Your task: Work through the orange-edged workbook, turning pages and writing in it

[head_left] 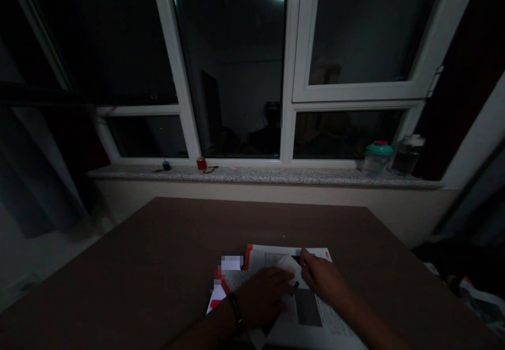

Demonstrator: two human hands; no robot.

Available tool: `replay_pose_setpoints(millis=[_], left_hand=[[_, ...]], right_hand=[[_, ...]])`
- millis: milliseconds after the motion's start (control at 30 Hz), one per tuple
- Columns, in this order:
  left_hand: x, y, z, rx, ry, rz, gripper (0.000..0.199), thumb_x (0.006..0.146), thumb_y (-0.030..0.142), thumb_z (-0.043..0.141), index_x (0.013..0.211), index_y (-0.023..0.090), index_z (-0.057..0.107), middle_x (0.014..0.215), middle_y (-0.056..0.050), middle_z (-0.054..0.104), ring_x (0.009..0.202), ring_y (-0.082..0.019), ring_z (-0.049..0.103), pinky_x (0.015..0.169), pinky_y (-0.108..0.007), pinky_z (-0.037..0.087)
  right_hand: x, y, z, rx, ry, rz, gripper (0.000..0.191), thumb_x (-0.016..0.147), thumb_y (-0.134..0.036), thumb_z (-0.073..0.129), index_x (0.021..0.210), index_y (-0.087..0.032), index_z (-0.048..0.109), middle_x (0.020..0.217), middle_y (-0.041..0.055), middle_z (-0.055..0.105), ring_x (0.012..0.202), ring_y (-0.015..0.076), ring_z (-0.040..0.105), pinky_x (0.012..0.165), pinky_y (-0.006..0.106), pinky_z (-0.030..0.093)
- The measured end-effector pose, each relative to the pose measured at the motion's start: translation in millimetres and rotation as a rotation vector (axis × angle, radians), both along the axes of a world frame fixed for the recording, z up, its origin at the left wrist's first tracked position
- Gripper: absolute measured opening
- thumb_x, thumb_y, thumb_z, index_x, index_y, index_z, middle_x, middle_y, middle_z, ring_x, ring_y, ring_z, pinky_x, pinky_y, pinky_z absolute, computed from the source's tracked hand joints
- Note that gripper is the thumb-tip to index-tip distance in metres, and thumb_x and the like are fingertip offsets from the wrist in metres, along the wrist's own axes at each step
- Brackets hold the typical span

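Observation:
Printed sheets [272,252] with red edges and a dark picture lie on the brown table, below the middle of the view. My left hand [262,295], with a dark band at its wrist, rests across the pages with its fingers apart. Just right of it, my right hand [317,273] is closed with its fingers bent in at the upper part of the sheet; what it holds, if anything, is too dark to make out. A small whitish piece [290,266] shows between the two hands.
The brown table [189,234] reaches to a wall below a window. On the stone sill [276,175] stand a teal-lidded bottle [377,158], a clear jar [408,155], a small red object [201,163] and a small dark object [166,165]. A curtain hangs left.

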State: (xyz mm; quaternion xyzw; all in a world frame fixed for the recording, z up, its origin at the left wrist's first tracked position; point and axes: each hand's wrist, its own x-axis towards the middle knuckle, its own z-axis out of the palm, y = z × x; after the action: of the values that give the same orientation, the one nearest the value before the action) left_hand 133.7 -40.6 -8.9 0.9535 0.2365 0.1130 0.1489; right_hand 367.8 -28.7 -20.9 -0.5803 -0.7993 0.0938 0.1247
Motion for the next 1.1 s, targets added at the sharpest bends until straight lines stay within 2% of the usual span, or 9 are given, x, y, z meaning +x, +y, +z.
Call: replay_pose_setpoints(millis=[133,333,633,833,1100], left_hand=[[-0.7,-1.6,-1.2,-0.012,0.011,0.008,0.047,0.090,0.029,0.063,0.133,0.027,0.047,0.148,-0.005,0.040,0.134,-0.026,0.036,0.110,-0.044,0.027],[1.1,-4.4,5.0,-0.017,0.003,0.000,0.047,0.089,0.027,0.065,0.132,0.027,0.047,0.145,-0.004,0.043,0.134,-0.025,0.036,0.111,-0.042,0.026],[-1.6,-2.6,0.2,-0.014,0.011,0.007,0.047,0.090,0.028,0.064,0.134,0.026,0.047,0.148,-0.004,0.040,0.135,-0.024,0.034,0.111,-0.040,0.027],[-1.0,-1.1,-1.0,-0.023,0.019,0.016,0.047,0.090,0.030,0.062,0.135,0.028,0.047,0.149,-0.004,0.039,0.135,-0.027,0.035,0.110,-0.044,0.028],[-0.4,-3.0,2.7,0.002,0.013,0.006,0.046,0.090,0.028,0.064,0.133,0.026,0.048,0.150,-0.003,0.037,0.135,-0.025,0.033,0.111,-0.040,0.026]], right_hand=[[-1.8,-5.2,-1.0,0.009,0.025,0.043,0.021,0.086,-0.013,0.043,0.104,-0.022,0.051,0.094,0.0058,0.071,0.085,0.0201,0.066,0.068,0.024,0.036],[-12.4,-19.7,-6.6,-0.050,0.096,0.160,0.021,0.085,-0.015,0.042,0.103,-0.023,0.050,0.089,0.0032,0.071,0.082,0.0196,0.067,0.064,0.024,0.035],[4.4,-1.5,-5.5,0.024,0.004,-0.035,0.021,0.088,-0.013,0.043,0.107,-0.020,0.049,0.094,0.0081,0.071,0.084,0.0203,0.068,0.066,0.025,0.036],[4.1,-5.7,-2.9,0.061,-0.026,0.014,0.020,0.087,-0.013,0.043,0.104,-0.020,0.052,0.093,0.0076,0.071,0.084,0.0210,0.067,0.067,0.026,0.037],[-11.9,-19.3,2.0,0.005,-0.014,0.095,0.027,0.083,-0.012,0.043,0.108,-0.020,0.052,0.098,0.0077,0.071,0.090,0.0219,0.066,0.071,0.026,0.038]])
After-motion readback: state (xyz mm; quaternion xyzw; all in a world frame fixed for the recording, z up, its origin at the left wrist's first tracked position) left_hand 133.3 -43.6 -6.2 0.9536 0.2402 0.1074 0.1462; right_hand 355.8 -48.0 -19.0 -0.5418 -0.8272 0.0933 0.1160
